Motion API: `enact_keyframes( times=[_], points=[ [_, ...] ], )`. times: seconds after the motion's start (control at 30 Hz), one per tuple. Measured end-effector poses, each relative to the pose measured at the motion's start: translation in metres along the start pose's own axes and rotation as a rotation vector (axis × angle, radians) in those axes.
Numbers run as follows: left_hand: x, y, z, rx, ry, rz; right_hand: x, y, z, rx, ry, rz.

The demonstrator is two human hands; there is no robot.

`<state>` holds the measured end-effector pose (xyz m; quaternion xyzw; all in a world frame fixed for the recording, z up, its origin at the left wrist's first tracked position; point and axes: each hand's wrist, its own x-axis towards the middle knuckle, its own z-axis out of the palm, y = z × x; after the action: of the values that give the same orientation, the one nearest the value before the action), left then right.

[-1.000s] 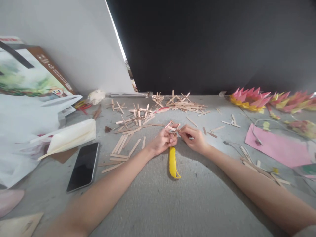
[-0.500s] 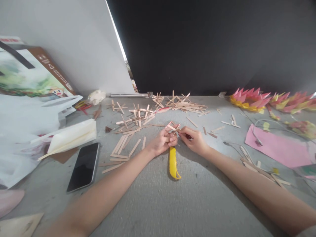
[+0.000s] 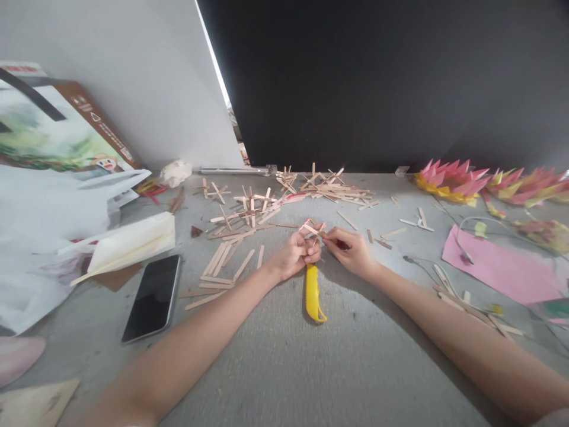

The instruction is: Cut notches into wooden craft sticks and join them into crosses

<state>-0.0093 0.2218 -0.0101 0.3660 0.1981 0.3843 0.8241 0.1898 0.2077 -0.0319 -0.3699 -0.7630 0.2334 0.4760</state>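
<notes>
Two bare hands meet over a grey table: the left hand (image 3: 293, 256) and right hand (image 3: 351, 250) pinch crossed pale wooden craft sticks (image 3: 313, 229), above a yellow plastic utility knife (image 3: 313, 293).

Near edge: open grey table surface (image 3: 284, 367) is left.
Left: blocked by black smartphone (image 3: 153, 298).
Middle: crossed by yellow plastic utility knife (image 3: 313, 293).

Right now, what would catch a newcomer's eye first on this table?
At centre, the left hand and right hand pinch a small cross of wooden craft sticks, above a yellow utility knife. Pink-and-yellow paper flowers line the far right; a black smartphone lies left.
</notes>
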Motion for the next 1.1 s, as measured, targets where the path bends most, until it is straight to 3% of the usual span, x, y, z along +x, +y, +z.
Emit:
enact_keyframes(
  times=[0.33,0.57,0.8,1.1],
  points=[
    [-0.001,0.0,0.001,-0.009,0.017,-0.001,0.001,-0.001,0.0,-0.007,-0.017,-0.035],
    [0.001,-0.004,-0.003,0.011,0.022,0.023,0.002,-0.003,0.001,-0.05,0.015,0.02],
    [0.003,-0.007,0.001,0.026,0.101,0.05,-0.002,-0.003,0.004,-0.039,0.006,-0.022],
    [-0.004,-0.012,0.007,0.334,0.009,0.143,-0.002,-0.01,-0.002,0.077,0.09,0.137]
  ],
)
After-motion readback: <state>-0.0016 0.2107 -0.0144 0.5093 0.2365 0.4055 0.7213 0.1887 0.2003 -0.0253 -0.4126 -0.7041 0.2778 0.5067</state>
